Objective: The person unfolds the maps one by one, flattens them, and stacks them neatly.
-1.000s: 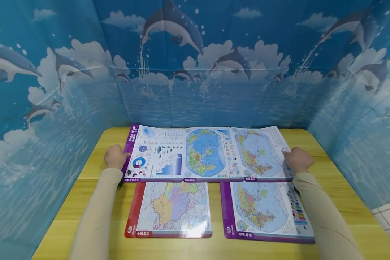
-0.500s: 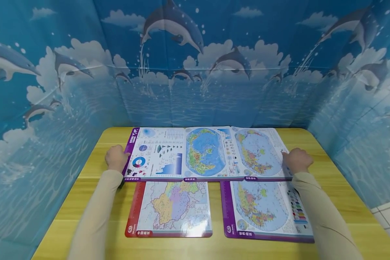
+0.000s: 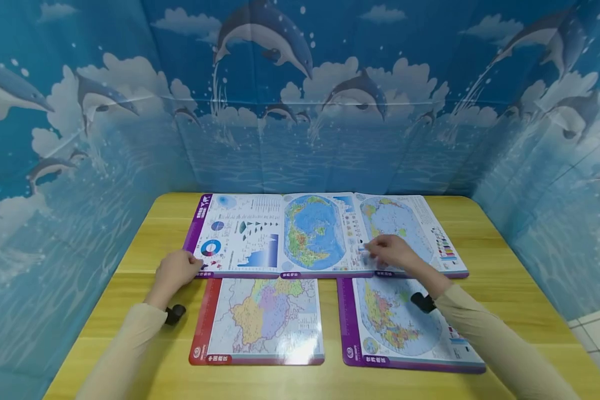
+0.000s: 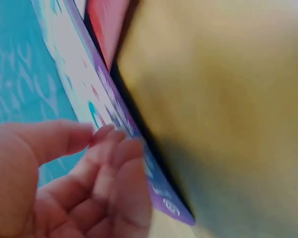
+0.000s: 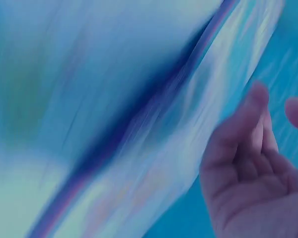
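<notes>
A long three-panel world map (image 3: 260, 233) with a purple border lies unfolded along the back of the table. At its near left corner is my left hand (image 3: 176, 273), fingertips overlapping the purple border. In the left wrist view, this hand's fingers (image 4: 124, 183) are loosely curled with the thumb near them, and nothing shows in their grip. My right hand (image 3: 392, 253) hovers over the right panel. Its thumb stands apart from the bent fingers (image 5: 238, 144) in the right wrist view, with nothing between them.
Nearer me lie two mats, a red-bordered China map (image 3: 265, 322) at left and a purple-bordered world map (image 3: 400, 328) at right. The long map's near edge borders both. A dolphin-print curtain (image 3: 280, 150) encloses the yellow wooden table (image 3: 105, 333).
Both hands have left the long map's side edges. My left hand came down toward its near corner; my right hand swung inward over the right panel, uncovering its right edge.
</notes>
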Tool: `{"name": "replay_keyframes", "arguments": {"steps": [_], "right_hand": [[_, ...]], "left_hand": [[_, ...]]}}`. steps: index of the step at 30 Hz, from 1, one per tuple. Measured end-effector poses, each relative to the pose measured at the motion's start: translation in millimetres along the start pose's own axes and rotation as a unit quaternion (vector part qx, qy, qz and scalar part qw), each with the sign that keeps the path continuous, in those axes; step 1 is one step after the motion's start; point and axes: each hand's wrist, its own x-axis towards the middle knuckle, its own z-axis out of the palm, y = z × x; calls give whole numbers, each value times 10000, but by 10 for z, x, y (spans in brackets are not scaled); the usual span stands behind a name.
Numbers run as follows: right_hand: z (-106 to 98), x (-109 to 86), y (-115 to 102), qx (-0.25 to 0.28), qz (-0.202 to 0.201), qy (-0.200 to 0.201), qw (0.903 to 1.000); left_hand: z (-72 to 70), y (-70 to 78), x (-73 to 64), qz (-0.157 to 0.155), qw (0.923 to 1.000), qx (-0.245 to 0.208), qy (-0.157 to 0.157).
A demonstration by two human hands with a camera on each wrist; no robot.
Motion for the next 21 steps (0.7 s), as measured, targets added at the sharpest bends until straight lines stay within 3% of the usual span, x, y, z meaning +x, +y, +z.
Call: {"name": "replay_keyframes", "arguments": {"steps": [3, 6, 8, 11, 16, 21], "right_hand": [[313, -127, -249, 911, -199, -1119, 9893], [574, -256, -410, 1478, -164, -2014, 9682], [706, -336, -465, 1728, -32, -2355, 9564], [833, -421, -498, 1919, 197, -2535, 9479], [942, -491, -519, 2218, 413, -2467, 9425], [1019, -525, -520, 2148, 559, -2539, 9414]], "left_hand": [[70, 43, -220, -27, 9981, -390, -468], [126, 112, -420, -92, 9955, -716, -615], [162, 153, -527, -143, 9936, -903, -663], [176, 193, -650, -330, 9899, -1096, -836], [202, 175, -758, -562, 9825, -1375, -1124], [248, 116, -769, -310, 9589, -2195, -1772]]}}
